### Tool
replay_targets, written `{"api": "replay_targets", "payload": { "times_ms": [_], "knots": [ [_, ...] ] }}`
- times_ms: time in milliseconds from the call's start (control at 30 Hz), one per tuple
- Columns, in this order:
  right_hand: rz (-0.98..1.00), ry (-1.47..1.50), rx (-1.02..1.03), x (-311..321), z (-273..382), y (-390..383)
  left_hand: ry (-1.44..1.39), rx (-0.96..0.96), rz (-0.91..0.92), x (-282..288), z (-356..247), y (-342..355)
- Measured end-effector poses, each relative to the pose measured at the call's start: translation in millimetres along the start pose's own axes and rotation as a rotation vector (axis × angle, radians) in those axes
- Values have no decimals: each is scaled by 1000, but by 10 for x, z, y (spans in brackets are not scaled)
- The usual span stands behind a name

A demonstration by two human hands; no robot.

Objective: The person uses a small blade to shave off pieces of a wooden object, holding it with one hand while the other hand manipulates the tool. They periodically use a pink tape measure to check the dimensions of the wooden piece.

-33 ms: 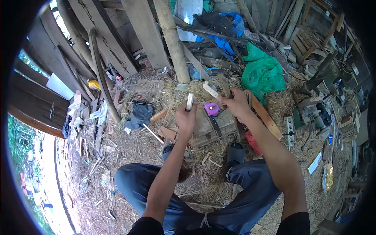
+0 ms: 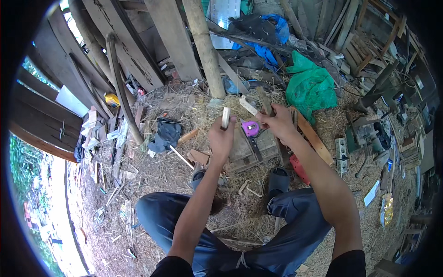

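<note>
My left hand (image 2: 221, 141) is closed round a short pale wood piece (image 2: 225, 117), whose end sticks up past the fingers. My right hand (image 2: 280, 123) pinches a longer pale wood stick (image 2: 248, 105) that points up and to the left. A darker, rough wood bar (image 2: 264, 99) runs behind that hand; whether the fingers grip it too, I cannot make out. Between the hands, a purple tape measure (image 2: 250, 129) lies on a low wooden block (image 2: 237, 160). Beside it is a flat dark strip-shaped tool (image 2: 254, 149).
An orange-brown board (image 2: 314, 138) and a red tool (image 2: 299, 168) lie near my right forearm, with a white power strip (image 2: 341, 154) beyond. Black plastic (image 2: 166, 135) and wood offcuts lie left. A green sack (image 2: 311, 87) and a wooden post (image 2: 205, 51) stand farther back.
My left hand has turned slightly, and a fingertip now shows to the right of the short wood piece. My right hand keeps its hold on the stick.
</note>
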State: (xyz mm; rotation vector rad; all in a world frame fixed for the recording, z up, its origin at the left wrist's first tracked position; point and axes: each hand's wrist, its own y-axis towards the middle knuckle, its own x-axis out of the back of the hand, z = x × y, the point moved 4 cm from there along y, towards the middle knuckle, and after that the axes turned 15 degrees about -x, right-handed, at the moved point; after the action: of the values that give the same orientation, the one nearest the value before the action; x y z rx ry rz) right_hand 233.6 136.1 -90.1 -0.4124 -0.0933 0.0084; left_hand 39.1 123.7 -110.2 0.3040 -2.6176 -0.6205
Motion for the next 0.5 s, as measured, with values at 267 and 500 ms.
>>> {"api": "replay_targets", "payload": {
  "times_ms": [267,500],
  "knots": [
    [62,86,114,-214,291,-165,-125,-92,-12,163,-542,238],
    [60,102,134,-154,299,-169,-38,-160,11,133,-665,274]
  ]
}}
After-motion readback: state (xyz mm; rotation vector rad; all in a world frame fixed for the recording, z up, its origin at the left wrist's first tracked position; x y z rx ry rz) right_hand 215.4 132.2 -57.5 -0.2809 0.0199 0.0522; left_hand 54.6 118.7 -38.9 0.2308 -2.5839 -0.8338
